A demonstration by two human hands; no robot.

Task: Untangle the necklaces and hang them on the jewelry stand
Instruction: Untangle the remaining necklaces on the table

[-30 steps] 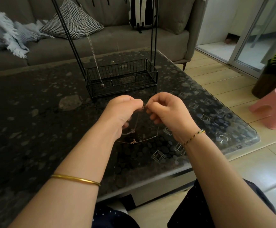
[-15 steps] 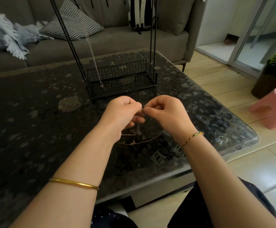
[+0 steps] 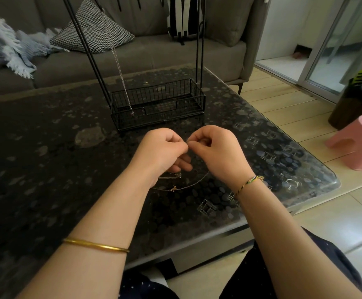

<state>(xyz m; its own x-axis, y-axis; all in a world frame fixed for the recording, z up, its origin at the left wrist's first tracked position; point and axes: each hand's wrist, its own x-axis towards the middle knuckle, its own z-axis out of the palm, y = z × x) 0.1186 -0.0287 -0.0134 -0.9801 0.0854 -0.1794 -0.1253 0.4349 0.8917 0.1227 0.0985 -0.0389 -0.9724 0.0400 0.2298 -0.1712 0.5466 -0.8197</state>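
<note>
Head view: thin gold chain necklace [image 3: 188, 186] pinched by left hand [image 3: 162, 147] and right hand [image 3: 215, 152], hands held close together; slack loop hung beneath, over dark speckled glass table [image 3: 46, 169].

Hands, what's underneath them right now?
Thin chains with a small gold charm, over the dark table. Where the fingers pinch them is hidden.

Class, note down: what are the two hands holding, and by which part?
The left hand and right hand each pinch the thin necklace chain by its top, where the hands meet; the rest hangs looped below.
</note>
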